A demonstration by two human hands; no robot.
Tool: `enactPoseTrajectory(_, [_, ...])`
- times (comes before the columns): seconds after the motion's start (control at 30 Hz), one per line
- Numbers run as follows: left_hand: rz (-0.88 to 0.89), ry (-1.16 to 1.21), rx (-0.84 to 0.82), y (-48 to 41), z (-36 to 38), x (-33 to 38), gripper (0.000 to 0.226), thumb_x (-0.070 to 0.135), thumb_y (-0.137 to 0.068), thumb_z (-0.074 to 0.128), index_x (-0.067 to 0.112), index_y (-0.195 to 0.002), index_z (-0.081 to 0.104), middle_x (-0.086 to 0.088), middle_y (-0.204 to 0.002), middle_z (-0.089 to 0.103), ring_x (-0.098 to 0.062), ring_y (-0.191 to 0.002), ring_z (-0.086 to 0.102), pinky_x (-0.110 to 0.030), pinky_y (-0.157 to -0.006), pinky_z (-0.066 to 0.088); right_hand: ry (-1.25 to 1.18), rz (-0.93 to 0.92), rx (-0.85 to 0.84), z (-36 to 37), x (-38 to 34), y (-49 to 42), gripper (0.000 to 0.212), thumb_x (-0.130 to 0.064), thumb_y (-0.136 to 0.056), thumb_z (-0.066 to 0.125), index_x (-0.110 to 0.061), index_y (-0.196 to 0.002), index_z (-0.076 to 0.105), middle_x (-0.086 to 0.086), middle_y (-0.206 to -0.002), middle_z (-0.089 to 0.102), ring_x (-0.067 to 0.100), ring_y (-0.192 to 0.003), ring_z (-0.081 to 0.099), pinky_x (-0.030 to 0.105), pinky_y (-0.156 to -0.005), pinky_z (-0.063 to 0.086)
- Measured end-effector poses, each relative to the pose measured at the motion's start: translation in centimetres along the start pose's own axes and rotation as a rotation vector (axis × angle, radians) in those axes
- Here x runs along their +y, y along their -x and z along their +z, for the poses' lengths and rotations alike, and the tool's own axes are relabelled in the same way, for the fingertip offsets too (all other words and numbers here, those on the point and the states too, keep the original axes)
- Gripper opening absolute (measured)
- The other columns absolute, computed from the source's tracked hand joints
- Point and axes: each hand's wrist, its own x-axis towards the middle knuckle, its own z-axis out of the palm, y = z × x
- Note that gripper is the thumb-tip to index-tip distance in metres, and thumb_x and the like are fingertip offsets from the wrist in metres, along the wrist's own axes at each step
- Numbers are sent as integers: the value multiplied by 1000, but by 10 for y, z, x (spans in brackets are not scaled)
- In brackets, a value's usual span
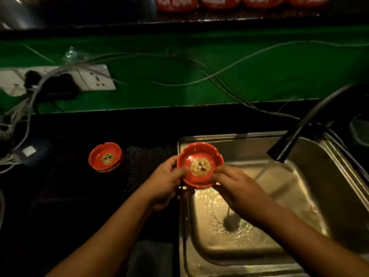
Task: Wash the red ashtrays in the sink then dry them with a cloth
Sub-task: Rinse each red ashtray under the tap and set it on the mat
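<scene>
Dim kitchen corner: green wall (199, 80) at the back with loose cables (219, 73) strung across it, a socket (95, 77) far left, and a dark counter (79, 196) below. On the right is the sink (229, 136) with a black tap (299, 128) arching over it, and the basin looks wet.

The person has one ashtray (200, 164) up over the sink's far-left corner, tipped a bit toward the camera, so the grubby round patch in its middle shows. The left hand (163, 182) pinches the left rim and the right hand (237, 188) curls round the near-right rim, so both are closed on it. A second ashtray (105, 156) sits on the counter to the left, well apart, with the same sort of patch. More red ones (219, 2) line a shelf at the very top, blurry.

Handling-wise, it looks stiff and glossy, maybe glazed, maybe hard plastic, can't tell which. It probably gets slippery once wet and could chip if it drops on the steel. The rim notches look like the best hold: thumb inside, fingers under, one hand gripping while the other scrubs the middle.
</scene>
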Motion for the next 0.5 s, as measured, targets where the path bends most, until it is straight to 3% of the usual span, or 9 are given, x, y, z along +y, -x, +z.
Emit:
enactPoseTrajectory(0.1, [-116, -21, 22, -18, 30, -38, 32, 5, -94, 49, 20, -121, 51, -16, -109, 65, -24, -81, 67, -31, -57, 55, -282, 275, 20, 13, 23, 46, 50, -43, -83, 65, -41, -126, 41, -15, -133, 32, -4, -111, 47, 11, -84, 47])
enactPoseTrajectory(0.17, [-191, -5, 43, -35, 47, -61, 34, 4, -93, 51, 24, -121, 50, -17, -111, 64, -27, -86, 68, -34, -58, 56, -449, 489, 74, 23, 42, 72, 60, -31, -81, 73, -43, -127, 37, -14, -132, 28, -8, -111, 44, 1, -78, 43])
enactPoseTrajectory(0.23, [-249, 3, 70, -53, 64, -80, 33, 3, -92, 50, 28, -114, 51, -16, -113, 61, -29, -89, 66, -40, -63, 58, -522, 681, 77, 33, 66, 91, 48, -23, -87, 68, -33, -127, 43, -6, -131, 38, 1, -110, 50, 7, -82, 46])
enactPoseTrajectory(0.37, [-242, -124, 132, -92, 102, -99, 23, 14, -97, 45, 33, -107, 50, -7, -112, 58, -26, -94, 62, -40, -65, 58, -570, 973, 2, 47, 118, 122, 27, -30, -91, 61, -33, -116, 51, 2, -125, 53, 17, -97, 61, 41, -85, 54])
enactPoseTrajectory(0.43, [-177, -228, 128, -113, 119, -101, 18, 17, -99, 44, 30, -107, 52, -5, -111, 60, -20, -92, 61, -37, -68, 58, -622, 1050, -17, 46, 136, 131, 21, -31, -92, 60, -38, -110, 50, 2, -123, 55, 18, -92, 62, 42, -80, 55])
enactPoseTrajectory(0.5, [-103, -371, 10, -132, 138, -101, 16, 17, -99, 46, 26, -106, 56, -4, -107, 62, -17, -90, 61, -26, -63, 52, -669, 1093, -9, 42, 151, 136, 18, -29, -93, 58, -37, -107, 50, 2, -119, 56, 18, -90, 62, 32, -70, 53])
